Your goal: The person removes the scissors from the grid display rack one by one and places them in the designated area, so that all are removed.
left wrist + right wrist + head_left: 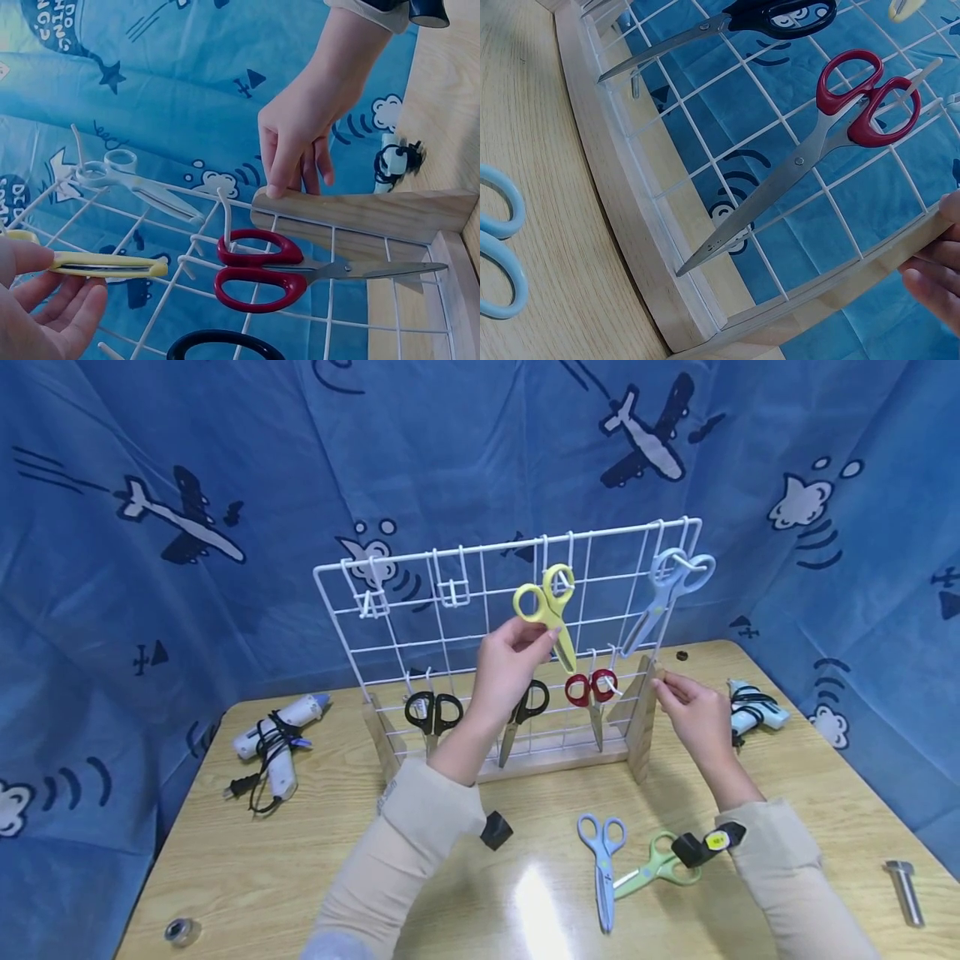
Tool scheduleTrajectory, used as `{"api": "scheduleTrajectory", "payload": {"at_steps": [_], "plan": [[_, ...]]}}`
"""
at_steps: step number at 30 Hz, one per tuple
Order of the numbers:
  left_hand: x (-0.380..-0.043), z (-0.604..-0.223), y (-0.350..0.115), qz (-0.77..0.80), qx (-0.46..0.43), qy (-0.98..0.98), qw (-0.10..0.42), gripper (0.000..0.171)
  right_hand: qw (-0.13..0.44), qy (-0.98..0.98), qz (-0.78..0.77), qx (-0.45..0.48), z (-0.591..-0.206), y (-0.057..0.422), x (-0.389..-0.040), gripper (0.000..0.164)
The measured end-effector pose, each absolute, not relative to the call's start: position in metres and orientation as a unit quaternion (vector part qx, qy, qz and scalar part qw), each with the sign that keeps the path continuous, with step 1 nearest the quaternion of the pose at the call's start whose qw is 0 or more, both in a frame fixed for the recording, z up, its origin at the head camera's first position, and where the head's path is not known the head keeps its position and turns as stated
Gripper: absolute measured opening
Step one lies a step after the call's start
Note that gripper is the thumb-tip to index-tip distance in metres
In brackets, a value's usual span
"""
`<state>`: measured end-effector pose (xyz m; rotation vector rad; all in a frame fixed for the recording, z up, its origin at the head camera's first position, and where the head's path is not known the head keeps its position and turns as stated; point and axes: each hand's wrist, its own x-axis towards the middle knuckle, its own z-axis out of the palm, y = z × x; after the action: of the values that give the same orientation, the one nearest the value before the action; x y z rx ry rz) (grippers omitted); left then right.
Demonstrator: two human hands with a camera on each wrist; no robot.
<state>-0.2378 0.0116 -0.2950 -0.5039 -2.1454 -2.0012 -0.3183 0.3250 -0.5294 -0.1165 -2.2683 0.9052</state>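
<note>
My left hand (513,664) pinches yellow scissors (555,608) by the blade part, finger loops up, in front of the white wire rack (510,544). Their right loop overlaps an upper hook; whether it is threaded on cannot be told. With thumb and fingers, my right hand (693,714) grips the top of the rack's right wooden post (640,727). Light blue scissors (660,597) hang at the upper right. Below hang red-handled scissors (801,159) and two black-handled pairs, one at the left (433,714) and one mid-rack (522,714), partly behind my left arm.
On the table lie blue scissors (603,868) touching green scissors (656,864). Cord-wrapped glue guns lie left (281,772) and right (765,714). A metal bolt (905,893) is at the right edge, a small metal nut (178,931) front left. Two upper-left hooks (453,593) hold nothing.
</note>
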Motion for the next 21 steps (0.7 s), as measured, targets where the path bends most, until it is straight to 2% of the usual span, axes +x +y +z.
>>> {"api": "scheduleTrajectory", "payload": {"at_steps": [3,9,10,12,16,18,21], "plan": [[-0.224,-0.282,0.010,-0.672,-0.169,-0.717,0.076,0.022,0.342,-0.871,0.350,-0.046,-0.531,0.325,-0.318,0.028],[-0.216,-0.280,0.007,-0.685,-0.191,-0.698,0.081,0.023,0.343,-0.872,0.348,-0.042,-0.533,0.326,-0.319,0.028],[-0.228,-0.294,0.010,-0.686,-0.199,-0.694,0.085,0.024,0.343,-0.872,0.347,-0.042,-0.533,0.326,-0.319,0.028],[-0.228,-0.298,0.010,-0.690,-0.222,-0.683,0.090,0.026,0.344,-0.872,0.346,-0.043,-0.532,0.326,-0.319,0.028],[-0.211,-0.294,0.004,-0.690,-0.254,-0.673,0.082,0.024,0.343,-0.873,0.345,-0.043,-0.529,0.324,-0.318,0.029],[-0.180,-0.269,-0.003,-0.690,-0.256,-0.675,0.060,0.022,0.343,-0.873,0.343,-0.043,-0.528,0.324,-0.317,0.029],[-0.162,-0.266,-0.008,-0.686,-0.254,-0.681,0.028,0.020,0.342,-0.874,0.341,-0.047,-0.528,0.324,-0.315,0.028]]}}
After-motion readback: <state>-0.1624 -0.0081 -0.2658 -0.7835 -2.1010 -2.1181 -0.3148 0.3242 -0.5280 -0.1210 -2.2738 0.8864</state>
